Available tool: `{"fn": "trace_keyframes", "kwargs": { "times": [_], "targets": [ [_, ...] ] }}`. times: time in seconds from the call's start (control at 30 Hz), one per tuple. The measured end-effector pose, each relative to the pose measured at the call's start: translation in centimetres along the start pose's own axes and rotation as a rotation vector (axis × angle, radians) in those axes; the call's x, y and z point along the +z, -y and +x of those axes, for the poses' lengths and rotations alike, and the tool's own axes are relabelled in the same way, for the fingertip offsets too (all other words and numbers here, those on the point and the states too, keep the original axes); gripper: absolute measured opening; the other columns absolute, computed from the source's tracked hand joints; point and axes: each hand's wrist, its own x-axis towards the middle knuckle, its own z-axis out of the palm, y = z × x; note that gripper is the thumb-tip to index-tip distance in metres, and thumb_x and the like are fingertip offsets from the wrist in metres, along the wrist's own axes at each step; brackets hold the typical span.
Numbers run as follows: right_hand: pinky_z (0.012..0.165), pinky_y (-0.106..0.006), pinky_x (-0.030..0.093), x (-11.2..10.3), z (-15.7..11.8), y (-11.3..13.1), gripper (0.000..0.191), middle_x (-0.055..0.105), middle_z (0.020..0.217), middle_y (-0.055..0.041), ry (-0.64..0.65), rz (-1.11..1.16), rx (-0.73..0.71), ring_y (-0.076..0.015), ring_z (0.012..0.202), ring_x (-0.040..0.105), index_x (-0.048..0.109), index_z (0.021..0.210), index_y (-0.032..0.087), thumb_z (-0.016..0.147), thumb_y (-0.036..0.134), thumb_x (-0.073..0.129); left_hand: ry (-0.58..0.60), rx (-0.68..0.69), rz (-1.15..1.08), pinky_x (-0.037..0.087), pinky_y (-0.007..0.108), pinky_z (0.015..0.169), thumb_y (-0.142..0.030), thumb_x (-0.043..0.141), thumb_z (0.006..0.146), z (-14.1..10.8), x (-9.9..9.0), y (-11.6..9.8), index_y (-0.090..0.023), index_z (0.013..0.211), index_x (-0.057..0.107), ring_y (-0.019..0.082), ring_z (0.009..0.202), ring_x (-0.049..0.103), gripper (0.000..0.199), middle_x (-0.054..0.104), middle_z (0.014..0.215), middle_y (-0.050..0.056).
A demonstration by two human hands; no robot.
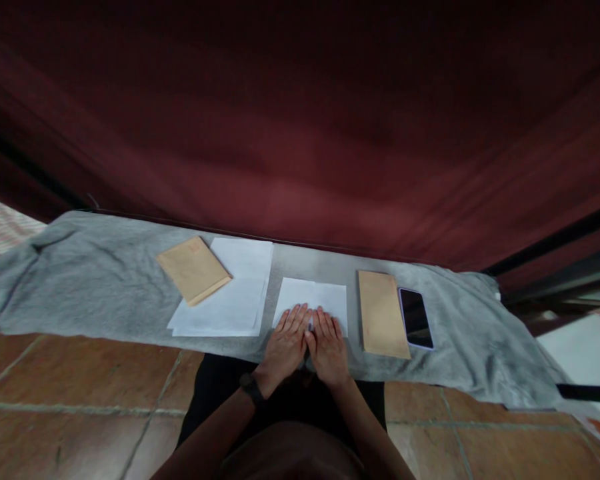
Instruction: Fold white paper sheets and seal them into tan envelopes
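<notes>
A white sheet of paper [313, 291] lies on the grey cloth in front of me, with what looks like a crease down its middle. Flat on its left near part rests my left hand [287, 339], fingers stretched out. My right hand [329, 347] lies flat beside it, on the right near part of the same sheet, fingers also extended. The two hands meet or nearly meet near the middle. Neither hand grips anything.
Larger white sheets [240, 287] lie to the left, partly under a brown envelope [194, 268]. Another brown envelope [381, 313] is on the right, beside a phone [416, 319]. Grey cloth [115, 280] covers the narrow surface; a dark red curtain [300, 147] hangs behind.
</notes>
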Motion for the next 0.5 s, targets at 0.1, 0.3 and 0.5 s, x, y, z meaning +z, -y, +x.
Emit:
{"fn": "trace_keyframes", "kwargs": {
  "times": [0.1,0.3,0.5],
  "targets": [
    [0.121,-0.045,0.029,0.2,-0.7,-0.3,0.056,0.039,0.159,-0.0133,-0.05,-0.029,0.039,-0.0246,0.147,0.038,0.032,0.157,0.012,0.107,0.037,0.033,-0.013,-0.019,0.014,0.026,0.044,0.125,-0.018,0.034,0.098,-0.7,0.1,0.0,-0.009,0.158,0.027,0.022,0.151,0.03,0.061,0.036,0.161,0.014],
    [0.117,-0.046,0.034,0.4,-1.3,-1.3,0.067,0.038,0.158,-0.0203,-0.118,-0.082,0.066,-0.0289,0.144,0.042,0.021,0.16,0.008,0.106,0.045,0.035,-0.071,-0.122,0.035,0.031,0.045,0.122,-0.031,0.037,0.102,-1.9,0.1,-0.1,-0.009,0.16,0.021,0.026,0.149,0.034,0.064,0.037,0.16,0.017],
    [0.116,-0.047,0.036,0.0,-2.3,-2.0,0.07,0.039,0.158,-0.0209,-0.168,-0.1,0.05,-0.0294,0.144,0.043,0.015,0.161,0.009,0.106,0.046,0.038,-0.103,-0.168,0.066,0.034,0.045,0.12,-0.033,0.039,0.102,-3.3,0.0,0.5,-0.007,0.16,0.021,0.027,0.148,0.036,0.066,0.038,0.159,0.018]
  ]
}}
